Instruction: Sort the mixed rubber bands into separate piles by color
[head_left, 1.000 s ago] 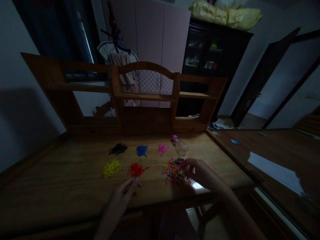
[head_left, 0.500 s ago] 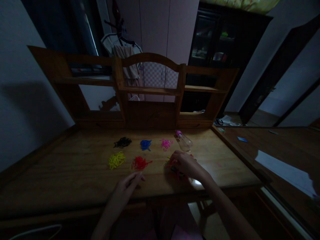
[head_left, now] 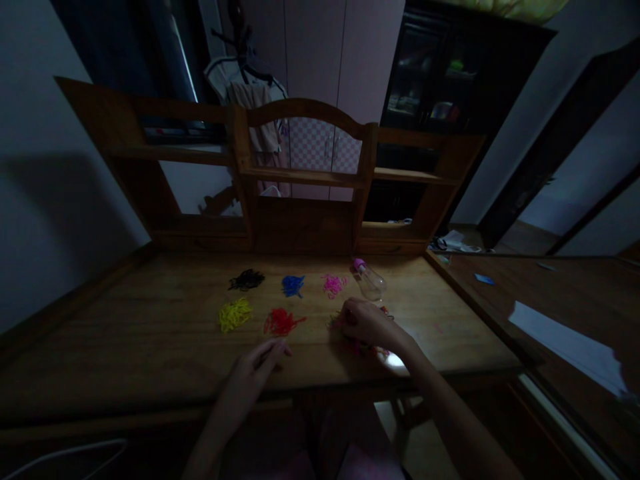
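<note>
My right hand [head_left: 367, 325] is over a mixed-colour pile of small rubber bands [head_left: 383, 350], its fingertips pinched down among the bands. The hand hides much of that pile. Close to the desk's front edge, my left hand [head_left: 257, 367] hovers or rests with loosely curled fingers, a gap by the thumb and nothing seen in it. Just beyond it lies a red pile [head_left: 283, 322]. Yellow bands [head_left: 235, 315] are to the left; black [head_left: 247, 280], blue [head_left: 293, 285] and pink [head_left: 333, 285] piles form the row behind.
A clear bottle with a pink cap [head_left: 371, 283] lies on its side behind my right hand. The wooden desk [head_left: 165, 333] has a shelf unit [head_left: 305, 177] along its back. Right of it, a lower brown surface holds white paper [head_left: 565, 343] and a blue card [head_left: 483, 279].
The view has shifted slightly. My right hand's fingers have curled in more over the mixed pile. My left hand has stayed nearly in place.
</note>
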A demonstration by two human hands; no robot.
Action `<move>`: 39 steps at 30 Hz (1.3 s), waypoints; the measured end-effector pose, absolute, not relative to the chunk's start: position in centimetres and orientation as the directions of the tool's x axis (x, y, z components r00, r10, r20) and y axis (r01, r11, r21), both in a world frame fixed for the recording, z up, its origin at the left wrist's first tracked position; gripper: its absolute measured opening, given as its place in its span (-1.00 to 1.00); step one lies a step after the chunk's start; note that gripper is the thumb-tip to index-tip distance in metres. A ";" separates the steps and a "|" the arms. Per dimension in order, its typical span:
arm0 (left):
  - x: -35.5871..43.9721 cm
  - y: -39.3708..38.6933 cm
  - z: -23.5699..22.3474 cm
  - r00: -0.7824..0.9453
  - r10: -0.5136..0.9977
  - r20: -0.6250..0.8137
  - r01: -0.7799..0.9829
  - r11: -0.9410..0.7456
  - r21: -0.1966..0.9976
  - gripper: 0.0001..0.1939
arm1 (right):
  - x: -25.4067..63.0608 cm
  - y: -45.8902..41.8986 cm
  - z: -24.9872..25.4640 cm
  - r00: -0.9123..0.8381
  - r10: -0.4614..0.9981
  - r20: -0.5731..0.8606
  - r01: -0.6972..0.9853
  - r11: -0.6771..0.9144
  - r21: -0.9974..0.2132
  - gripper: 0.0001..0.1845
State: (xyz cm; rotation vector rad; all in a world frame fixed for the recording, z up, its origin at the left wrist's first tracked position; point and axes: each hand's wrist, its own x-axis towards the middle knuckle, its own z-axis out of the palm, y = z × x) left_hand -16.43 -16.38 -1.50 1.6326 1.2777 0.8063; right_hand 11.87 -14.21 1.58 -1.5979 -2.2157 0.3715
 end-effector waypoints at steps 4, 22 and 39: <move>-16.5 -16.3 -1.5 0.263 0.964 -0.032 0.389 -0.076 0.918 -0.62 | 12.4 -15.6 2.5 -0.196 0.961 0.194 0.812 0.270 -0.518 -0.88; -7.0 -15.0 -1.2 0.284 0.912 0.296 0.532 -0.407 0.743 -0.87 | 17.5 -20.6 0.4 0.275 0.849 0.451 0.697 0.147 -0.702 -0.82; -5.1 -12.7 -4.5 0.415 0.849 0.326 0.664 -0.528 0.530 -0.90 | 20.0 -21.0 -2.0 0.489 0.820 0.297 0.420 0.078 -0.904 -0.76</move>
